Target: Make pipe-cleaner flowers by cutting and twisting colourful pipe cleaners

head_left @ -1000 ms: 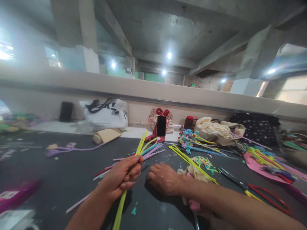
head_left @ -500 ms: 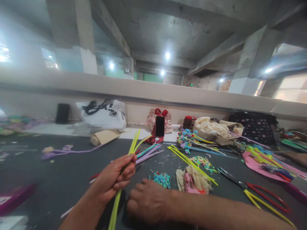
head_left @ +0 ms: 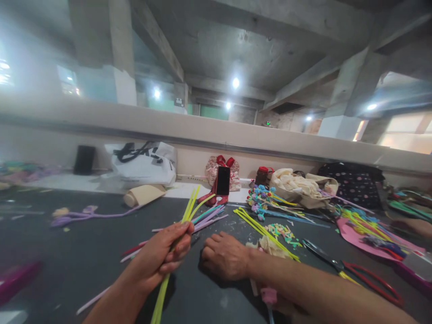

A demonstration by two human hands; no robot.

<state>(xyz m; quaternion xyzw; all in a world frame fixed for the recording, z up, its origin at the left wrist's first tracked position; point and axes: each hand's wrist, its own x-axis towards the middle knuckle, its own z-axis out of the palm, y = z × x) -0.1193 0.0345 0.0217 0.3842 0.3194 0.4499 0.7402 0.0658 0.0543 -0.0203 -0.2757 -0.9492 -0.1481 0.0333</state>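
Observation:
My left hand point(head_left: 168, 252) is closed round a bundle of yellow-green pipe cleaners point(head_left: 161, 297), which stick out above and below the fist. My right hand point(head_left: 225, 257) lies palm down on the dark tabletop with its fingers curled under. What is beneath or inside those fingers is hidden. Just behind the hands lie purple and blue pipe cleaners point(head_left: 206, 219). More yellow-green pipe cleaners point(head_left: 251, 221) rest beyond my right wrist, beside a scatter of short cut pieces point(head_left: 282, 233). My right forearm partly covers a crumpled beige cloth point(head_left: 270, 245).
Scissors point(head_left: 322, 254) with red and yellow handles lie at the right. A phone point(head_left: 223, 180) leans upright against a patterned red-and-white bag point(head_left: 212, 167). Pipe-cleaner flowers point(head_left: 261, 198) and a cloth bag point(head_left: 297, 186) stand farther back. Another person's hand point(head_left: 413, 226) shows at the right edge.
My right hand has moved forward and to the right across the tabletop, and the blue-green cut pieces there are now out of sight. My left hand still grips the yellow-green pipe cleaners.

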